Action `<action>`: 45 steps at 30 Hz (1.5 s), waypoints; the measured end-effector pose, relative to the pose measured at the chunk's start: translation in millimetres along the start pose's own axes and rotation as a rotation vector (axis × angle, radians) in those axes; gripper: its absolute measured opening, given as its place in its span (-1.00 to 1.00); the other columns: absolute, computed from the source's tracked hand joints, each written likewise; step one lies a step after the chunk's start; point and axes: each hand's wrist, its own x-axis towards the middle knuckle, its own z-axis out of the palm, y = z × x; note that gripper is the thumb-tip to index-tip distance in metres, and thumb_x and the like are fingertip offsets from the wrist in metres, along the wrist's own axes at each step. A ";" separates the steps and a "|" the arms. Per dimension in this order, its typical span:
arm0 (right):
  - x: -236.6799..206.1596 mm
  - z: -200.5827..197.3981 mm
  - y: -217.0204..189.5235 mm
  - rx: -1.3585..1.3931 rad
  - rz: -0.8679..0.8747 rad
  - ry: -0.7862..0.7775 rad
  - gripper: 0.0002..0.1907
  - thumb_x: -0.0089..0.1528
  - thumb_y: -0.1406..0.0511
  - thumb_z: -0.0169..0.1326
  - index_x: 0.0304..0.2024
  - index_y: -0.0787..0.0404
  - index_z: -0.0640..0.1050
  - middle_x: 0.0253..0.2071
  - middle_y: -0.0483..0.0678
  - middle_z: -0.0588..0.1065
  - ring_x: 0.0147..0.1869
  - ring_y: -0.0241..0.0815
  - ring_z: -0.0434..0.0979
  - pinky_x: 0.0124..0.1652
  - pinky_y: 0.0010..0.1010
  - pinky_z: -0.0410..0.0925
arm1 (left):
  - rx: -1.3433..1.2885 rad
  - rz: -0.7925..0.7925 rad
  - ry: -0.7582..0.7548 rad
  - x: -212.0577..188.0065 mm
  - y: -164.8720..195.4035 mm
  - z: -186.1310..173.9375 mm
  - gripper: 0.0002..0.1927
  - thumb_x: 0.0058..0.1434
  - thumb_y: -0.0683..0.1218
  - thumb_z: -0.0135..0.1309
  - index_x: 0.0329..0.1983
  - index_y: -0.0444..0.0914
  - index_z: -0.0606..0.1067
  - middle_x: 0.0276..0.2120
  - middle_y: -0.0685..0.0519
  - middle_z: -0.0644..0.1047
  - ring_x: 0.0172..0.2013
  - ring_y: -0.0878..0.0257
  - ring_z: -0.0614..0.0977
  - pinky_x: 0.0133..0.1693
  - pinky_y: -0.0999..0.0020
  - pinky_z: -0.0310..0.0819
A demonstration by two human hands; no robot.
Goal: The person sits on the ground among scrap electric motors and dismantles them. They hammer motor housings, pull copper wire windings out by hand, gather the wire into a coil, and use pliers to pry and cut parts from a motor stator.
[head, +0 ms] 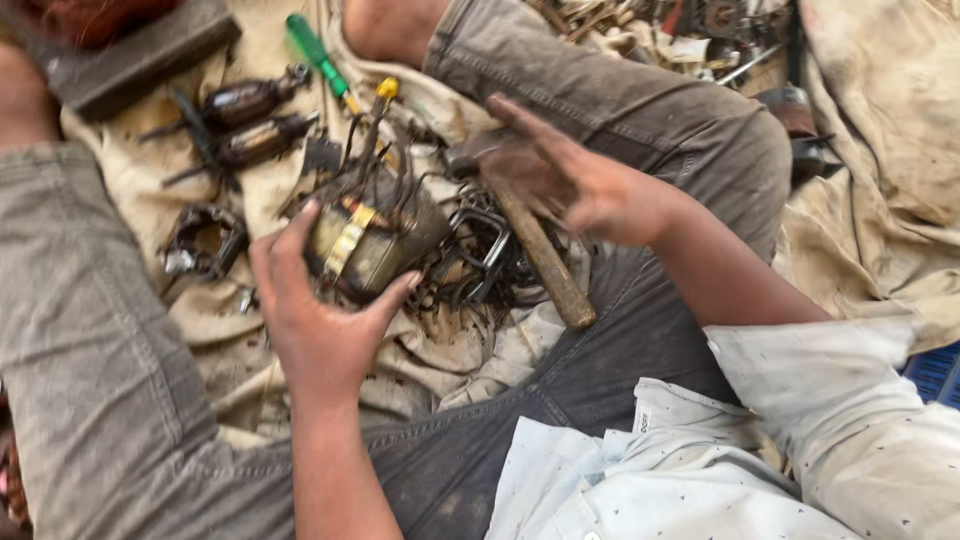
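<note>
Dirty cloth (150, 190), two motor armatures (245, 122), green screwdriver (316, 52); left hand (318, 310) grip around wired coil block (368, 235); right hand (568, 178) spread open over hammer (540, 255)

The left hand (320, 320) holds a wound motor stator (370, 235) over a cloth (440, 360) between the legs. Right of it lies a hammer (535, 250) under the right hand (570, 180); two armatures (245, 120) and a screwdriver (318, 55) lie behind

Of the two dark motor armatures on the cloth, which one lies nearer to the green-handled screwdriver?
The upper dark motor armature; its end almost reaches the green-handled screwdriver.
</note>
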 end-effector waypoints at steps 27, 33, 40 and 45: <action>47.8 -10.8 -184.3 0.001 -0.414 0.223 -0.54 0.06 0.19 0.38 0.02 0.08 0.66 0.36 0.05 0.36 0.42 0.20 0.22 0.28 0.02 0.21 | -0.043 0.070 0.116 0.7 -13.9 1.2 0.04 -0.16 0.08 0.54 0.40 -0.10 0.29 0.12 -0.04 0.45 0.15 -0.04 0.53 0.17 0.03 0.44; 62.5 -5.3 -202.0 0.025 -0.397 0.161 -0.61 0.02 0.16 0.39 -0.11 0.09 0.69 0.27 -0.06 0.46 0.44 0.13 0.24 0.32 -0.01 0.22 | -0.006 0.038 0.124 2.5 -12.9 -8.8 0.02 -0.17 0.11 0.49 0.39 -0.06 0.30 0.14 -0.01 0.45 0.20 -0.01 0.52 0.18 0.02 0.41; 51.8 10.3 -209.2 0.284 -0.218 0.117 -0.81 0.25 0.25 0.36 -0.10 0.07 0.68 0.14 -0.14 0.51 0.20 -0.16 0.46 0.19 -0.23 0.33 | 0.021 -0.008 0.095 -1.3 -16.5 -4.5 0.05 -0.26 0.08 0.49 0.36 -0.07 0.30 0.18 0.01 0.43 0.23 -0.01 0.46 0.16 -0.03 0.34; 43.4 3.8 -210.8 0.121 -0.328 0.485 -0.86 0.16 0.47 0.37 -0.37 0.35 0.61 -0.10 0.02 0.51 0.04 0.13 0.46 0.08 -0.08 0.31 | 0.092 0.041 0.118 -2.8 -13.2 0.9 -0.05 -0.08 0.13 0.47 0.38 -0.04 0.30 0.21 0.08 0.46 0.29 0.10 0.44 0.29 -0.06 0.17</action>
